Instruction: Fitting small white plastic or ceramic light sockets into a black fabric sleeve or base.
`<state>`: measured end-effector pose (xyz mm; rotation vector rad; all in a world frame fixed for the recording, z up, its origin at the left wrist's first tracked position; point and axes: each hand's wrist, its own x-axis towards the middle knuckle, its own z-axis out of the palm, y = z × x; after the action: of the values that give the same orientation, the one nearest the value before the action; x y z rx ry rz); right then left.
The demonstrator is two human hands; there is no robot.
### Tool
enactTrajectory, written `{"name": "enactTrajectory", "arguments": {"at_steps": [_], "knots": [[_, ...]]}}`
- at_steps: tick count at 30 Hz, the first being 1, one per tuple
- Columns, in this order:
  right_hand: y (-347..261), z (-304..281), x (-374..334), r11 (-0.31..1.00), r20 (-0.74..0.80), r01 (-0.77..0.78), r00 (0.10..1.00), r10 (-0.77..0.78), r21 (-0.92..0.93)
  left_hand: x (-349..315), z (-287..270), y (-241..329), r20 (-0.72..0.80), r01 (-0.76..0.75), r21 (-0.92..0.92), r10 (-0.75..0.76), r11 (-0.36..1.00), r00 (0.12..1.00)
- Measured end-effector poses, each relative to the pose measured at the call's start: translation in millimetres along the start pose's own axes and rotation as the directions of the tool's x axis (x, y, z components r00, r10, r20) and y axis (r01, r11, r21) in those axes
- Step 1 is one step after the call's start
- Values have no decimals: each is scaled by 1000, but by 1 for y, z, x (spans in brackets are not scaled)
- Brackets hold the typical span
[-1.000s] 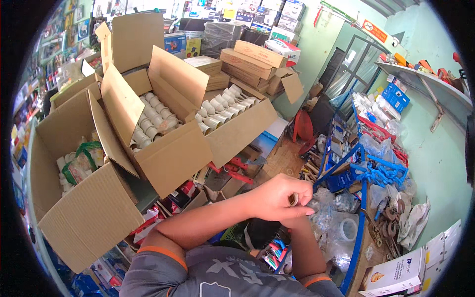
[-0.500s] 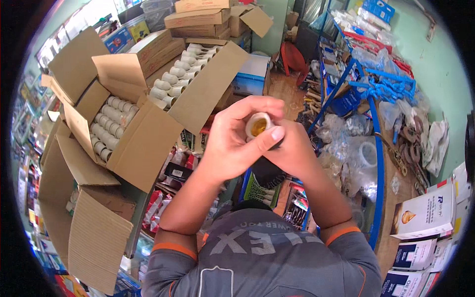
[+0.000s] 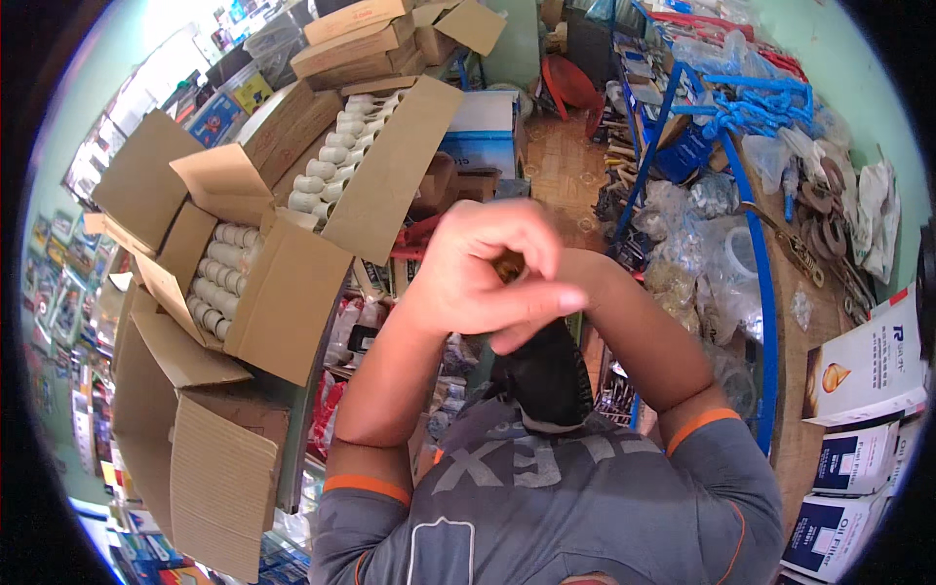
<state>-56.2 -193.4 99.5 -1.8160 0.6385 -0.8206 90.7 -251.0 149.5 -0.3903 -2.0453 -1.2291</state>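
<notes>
My left hand (image 3: 483, 278) is raised in front of my chest, its fingers curled and its thumb stretched out to the right. Between the fingers shows a small brass-coloured part (image 3: 507, 265) of a round fitting, the rest of which is hidden. Behind the left hand is my right hand (image 3: 575, 276), close against it; its fingers are covered, so its grip cannot be made out. Below both hands is a black item (image 3: 541, 375) with a pale lower edge, in front of my grey shirt.
At the left stand an open cardboard box (image 3: 292, 312) of white tubular fittings and a long carton (image 3: 395, 175) of similar pieces. Empty-looking box flaps (image 3: 224, 487) jut nearer me. Blue-framed shelving (image 3: 756, 244) with bagged goods lines the right, beside white cartons (image 3: 868, 375).
The left hand has turned over the fitting; the white rim that showed is now covered. The view has shifted, and more of the black item below the hands shows.
</notes>
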Motion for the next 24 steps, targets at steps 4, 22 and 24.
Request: {"name": "enactTrajectory", "arguments": {"at_steps": [4,22,24], "knots": [[9,1,15,921,-549,-183,835,-40,-345,1,15,-10,-517,186,174,-71,967,853],[-17,-6,4,992,-17,-23,1000,25,125,9,-8,-9,-105,9,-568,-84,823,991],[-15,-7,7,996,-101,-40,994,47,75,11,-11,-9,-44,76,-482,-110,873,993]]}}
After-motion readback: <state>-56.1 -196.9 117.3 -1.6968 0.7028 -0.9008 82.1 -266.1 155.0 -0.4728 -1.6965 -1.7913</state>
